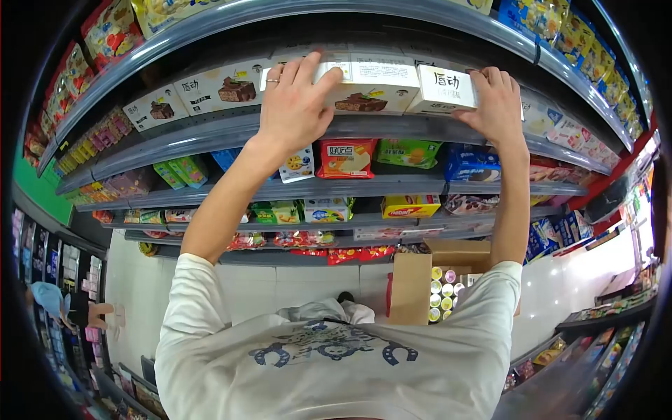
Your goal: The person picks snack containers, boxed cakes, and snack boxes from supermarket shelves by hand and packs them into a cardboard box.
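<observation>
My right hand (498, 108) grips the right end of a small white snack-cake box (445, 89), thumb at its lower front and fingers over its top. That box juts out past the shelf front and sits slightly tilted. Over the top of the boxes to its left, my left hand (297, 101) rests with fingers apart and a ring on one of them; its fingertips are slightly blurred. Just right of this hand is a white box (374, 87) with a chocolate cake picture. More matching cake boxes (220, 85) stand to the left along the same shelf.
Lower shelves hold a red biscuit pack (347, 158), a green pack (409, 153) and a yellow box (411, 206). An open carton (411, 288) with several round-topped containers stands on the floor below my right arm. Another person (77, 308) is at the far left.
</observation>
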The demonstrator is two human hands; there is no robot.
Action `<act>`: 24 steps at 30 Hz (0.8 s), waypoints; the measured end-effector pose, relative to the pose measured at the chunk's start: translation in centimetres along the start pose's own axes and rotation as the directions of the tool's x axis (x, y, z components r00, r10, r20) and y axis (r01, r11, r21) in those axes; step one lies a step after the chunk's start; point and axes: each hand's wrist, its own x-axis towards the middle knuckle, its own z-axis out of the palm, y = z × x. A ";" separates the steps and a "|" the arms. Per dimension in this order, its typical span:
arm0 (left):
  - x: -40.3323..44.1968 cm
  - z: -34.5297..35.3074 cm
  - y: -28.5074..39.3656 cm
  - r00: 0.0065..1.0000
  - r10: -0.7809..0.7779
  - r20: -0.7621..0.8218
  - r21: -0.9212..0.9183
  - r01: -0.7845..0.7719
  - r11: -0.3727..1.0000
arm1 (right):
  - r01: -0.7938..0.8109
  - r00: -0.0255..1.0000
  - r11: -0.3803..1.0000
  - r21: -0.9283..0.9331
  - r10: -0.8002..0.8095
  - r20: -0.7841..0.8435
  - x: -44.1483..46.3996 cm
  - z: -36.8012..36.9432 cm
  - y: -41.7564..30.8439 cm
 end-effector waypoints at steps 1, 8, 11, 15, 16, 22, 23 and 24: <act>0.3 0.0 0.2 1.000 0.019 -0.007 0.003 -0.019 1.000 | 0.011 0.999 1.000 -0.028 -0.012 -0.052 -0.4 -0.2 -0.2; -1.4 0.7 -0.2 0.994 0.055 -0.094 -0.025 -0.057 0.998 | -0.051 0.942 0.997 0.051 0.065 -0.329 -5.7 1.7 -2.2; -3.5 0.2 0.1 0.974 0.140 -0.176 -0.026 -0.147 0.989 | -0.118 0.924 0.993 0.013 0.114 -0.364 -8.6 -1.5 -5.4; -7.4 -0.9 1.1 0.913 0.222 -0.342 -0.087 -0.266 0.960 | -0.229 0.930 0.973 -0.039 0.206 -0.305 -16.5 -6.7 -11.2; -8.9 -1.9 1.8 0.905 0.229 -0.360 -0.130 -0.291 0.948 | -0.278 0.927 0.959 -0.052 0.254 -0.275 -19.2 -7.7 -13.2; -18.8 -6.3 6.2 0.960 0.223 -0.171 -0.565 -0.281 0.776 | -0.923 0.371 0.328 0.201 0.899 0.234 -39.0 -13.1 -28.6; -20.6 -6.5 7.3 0.979 0.189 -0.082 -0.651 -0.196 0.733 | -0.971 0.186 0.124 0.205 0.930 0.318 -42.3 -13.9 -31.2; -22.7 -6.4 8.5 0.986 0.167 0.020 -0.725 -0.101 0.682 | -0.993 0.049 0.010 0.120 0.944 0.327 -45.2 -15.2 -33.5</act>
